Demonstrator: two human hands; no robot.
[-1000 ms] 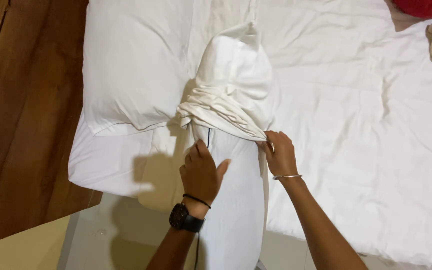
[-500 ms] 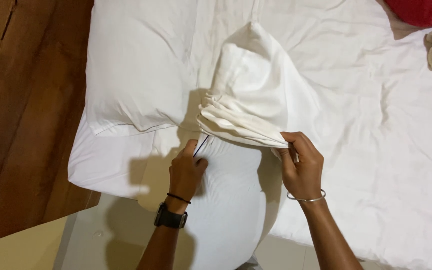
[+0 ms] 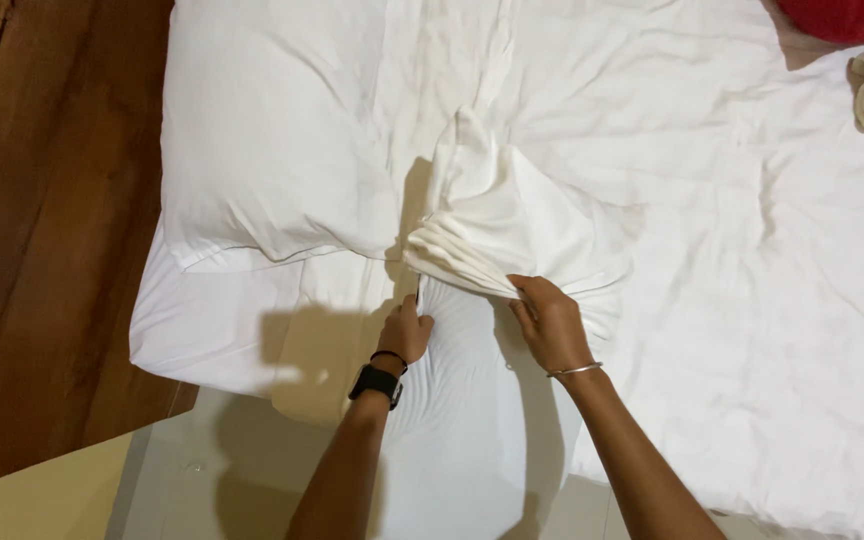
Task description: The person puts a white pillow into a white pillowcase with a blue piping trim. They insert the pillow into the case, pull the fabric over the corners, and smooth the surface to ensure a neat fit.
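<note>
White bed (image 3: 752, 330): both hands (image 3: 552, 322) gripping bunched pillowcase (image 3: 497, 225).

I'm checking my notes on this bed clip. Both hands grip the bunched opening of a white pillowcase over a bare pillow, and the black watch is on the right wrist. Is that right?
Not quite. The head view shows the black watch on the left wrist; the right wrist wears a thin metal bangle. The rest holds: left hand and right hand grip the bunched opening of the white pillowcase over the bare pillow.
</note>
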